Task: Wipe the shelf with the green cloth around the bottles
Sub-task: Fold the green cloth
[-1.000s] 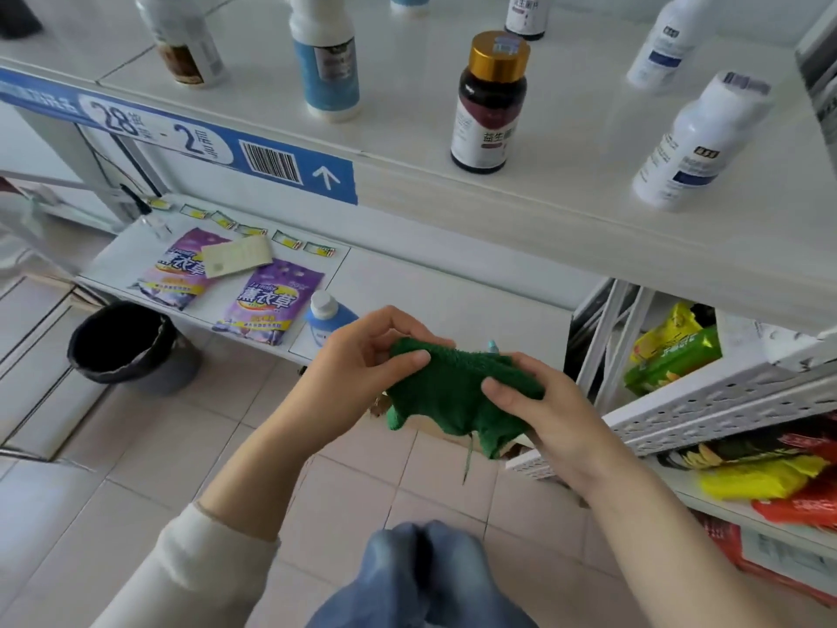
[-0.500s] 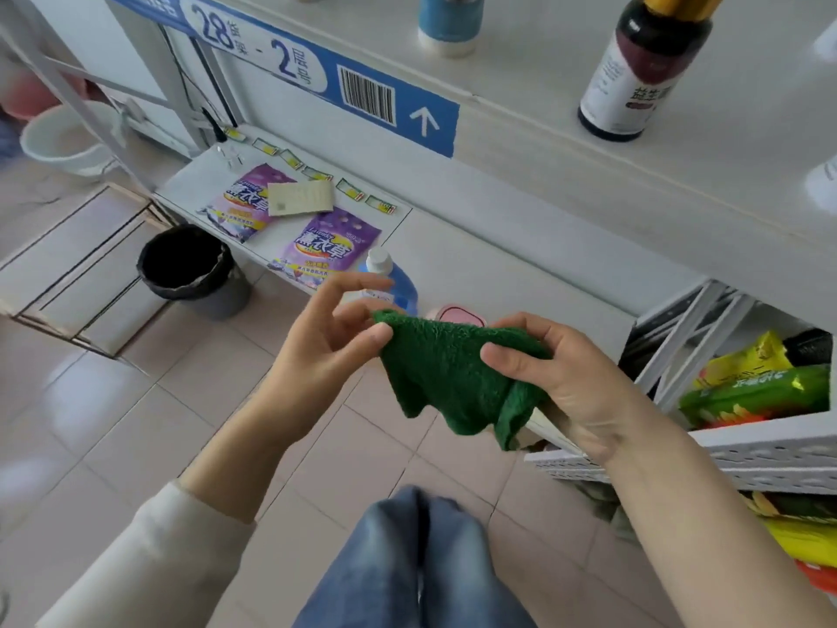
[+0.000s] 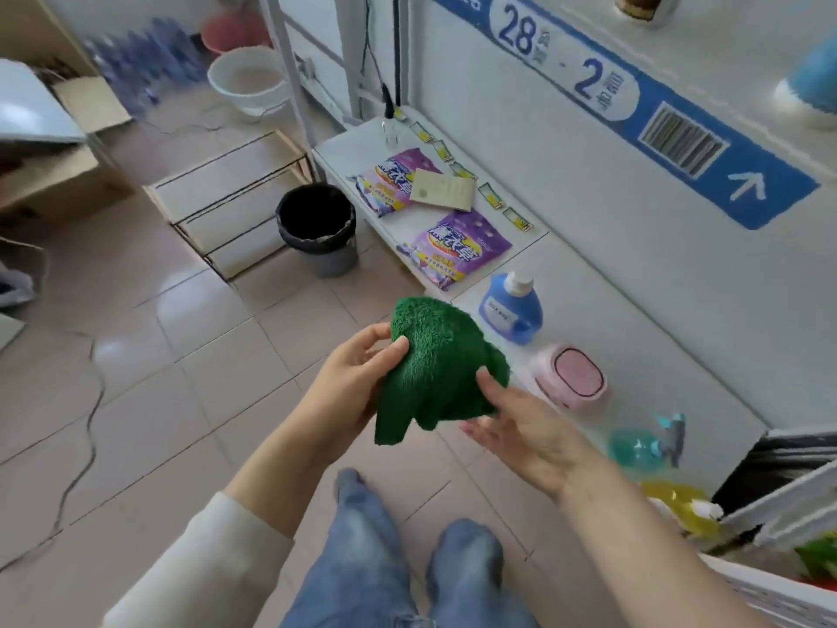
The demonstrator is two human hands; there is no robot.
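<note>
A fluffy green cloth (image 3: pixel 432 369) hangs in front of me above the tiled floor. My left hand (image 3: pixel 351 378) pinches its left edge between thumb and fingers. My right hand (image 3: pixel 516 428) lies under its right lower corner, thumb pressed on the fabric. The upper shelf (image 3: pixel 724 56) with the blue label strip runs along the top right; only the base of a brown bottle (image 3: pixel 641 4) and part of a blue-banded bottle (image 3: pixel 810 83) show on it.
The low shelf (image 3: pixel 602 310) carries two purple pouches (image 3: pixel 457 247), a blue detergent bottle (image 3: pixel 512 308), a pink box (image 3: pixel 573 373) and a teal spray bottle (image 3: pixel 643 444). A black bin (image 3: pixel 319 228) stands on the floor, a white basin (image 3: pixel 247 81) further back. A white rack (image 3: pixel 770 514) is at right.
The view has swung down and left, so the upper shelf's bottles have mostly left the frame. Both hands have turned and bunched the cloth, the right hand now beneath it.
</note>
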